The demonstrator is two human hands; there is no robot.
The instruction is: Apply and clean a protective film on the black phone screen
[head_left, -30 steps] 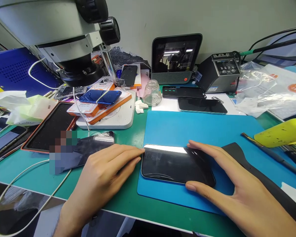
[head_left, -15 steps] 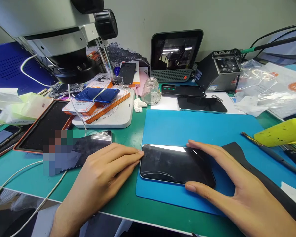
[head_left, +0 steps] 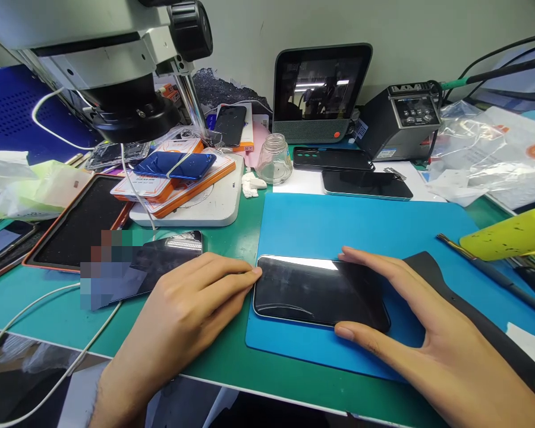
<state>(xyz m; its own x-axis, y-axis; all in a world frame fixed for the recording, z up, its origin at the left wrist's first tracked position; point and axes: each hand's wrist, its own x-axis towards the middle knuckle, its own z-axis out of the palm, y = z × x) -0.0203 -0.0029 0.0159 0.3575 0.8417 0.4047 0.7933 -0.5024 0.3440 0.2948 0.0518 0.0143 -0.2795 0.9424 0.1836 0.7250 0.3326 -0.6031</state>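
A smartphone (head_left: 316, 294) with a dark, glossy screen lies face up on the blue mat (head_left: 312, 223). The fingertips of my left hand (head_left: 200, 297) press together against the phone's left short edge; its thumb is mostly hidden underneath. My right hand (head_left: 428, 333) spans the phone's right half, thumb at the near long edge and fingers at the far edge. Under and behind my right hand lies a black flat-bladed tool (head_left: 428, 273). Just left of my left hand is another dark phone (head_left: 173, 255), partly covered by my hand and a blurred patch.
A microscope (head_left: 134, 113) overhangs the left side. Behind stand orange-white boxes (head_left: 196, 193), a glass jar (head_left: 274, 160), a smart display (head_left: 323, 89) and a black control unit (head_left: 403, 122). A second phone (head_left: 368, 185) lies behind the mat, a yellow-green bottle (head_left: 508, 235) at right.
The whole view has shifted slightly upward. Both hands and the phone keep nearly the same positions on the mat.
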